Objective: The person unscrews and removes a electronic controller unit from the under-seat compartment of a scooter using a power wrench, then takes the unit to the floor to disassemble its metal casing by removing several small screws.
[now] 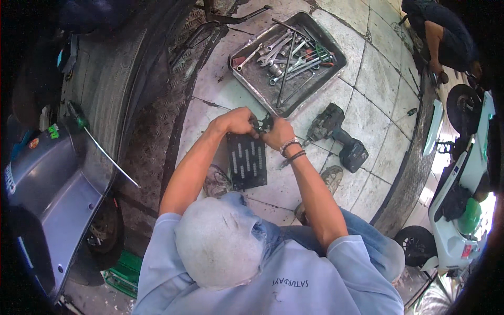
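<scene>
My left hand and my right hand meet in front of me, both with fingers closed. Between their fingertips is a small dark metal part; the fingers partly hide it, and I cannot make out its kind. Just below them, between my shoes, is a black rectangular panel with rows of slots. Its upper edge reaches my hands, but whether they touch it is unclear. Right of my right hand, a black cordless impact wrench lies on the tiles.
Beyond my hands, a metal tray holds spanners, sockets, rods and screwdrivers. A grey scooter body stands at left, with a thin rod jutting out. A pale green motorcycle is at right. Another person's hand works at upper right.
</scene>
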Demonstrator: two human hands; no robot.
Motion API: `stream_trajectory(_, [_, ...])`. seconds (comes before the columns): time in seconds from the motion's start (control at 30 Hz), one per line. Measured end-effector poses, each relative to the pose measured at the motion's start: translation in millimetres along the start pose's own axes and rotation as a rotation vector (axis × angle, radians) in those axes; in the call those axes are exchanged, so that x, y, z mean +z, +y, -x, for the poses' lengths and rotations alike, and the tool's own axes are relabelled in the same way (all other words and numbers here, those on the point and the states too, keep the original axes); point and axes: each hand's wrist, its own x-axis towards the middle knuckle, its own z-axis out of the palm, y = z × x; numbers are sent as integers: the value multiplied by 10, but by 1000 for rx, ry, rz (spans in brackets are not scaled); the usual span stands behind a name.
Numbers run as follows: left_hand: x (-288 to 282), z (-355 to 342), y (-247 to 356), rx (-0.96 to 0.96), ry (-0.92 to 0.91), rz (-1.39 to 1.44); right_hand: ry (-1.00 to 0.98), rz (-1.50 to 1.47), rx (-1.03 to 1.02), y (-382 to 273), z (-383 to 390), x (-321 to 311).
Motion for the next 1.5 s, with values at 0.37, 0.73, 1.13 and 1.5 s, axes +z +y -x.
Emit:
stream_trajectory(0.37, [25,183,-133,0,36,86,-106,-154,115,475,-75,72])
stream_trajectory(0.73, [68,700,-488,-79,220,341,-454,628,234,564,240,-96])
stream_trajectory(1.13, [299,563,-289,-108,135,256,-233,653,130,662,219,203])
stream_trajectory(1.5, [290,540,-370,-105,141,245,-506,-987,15,371,16,-47])
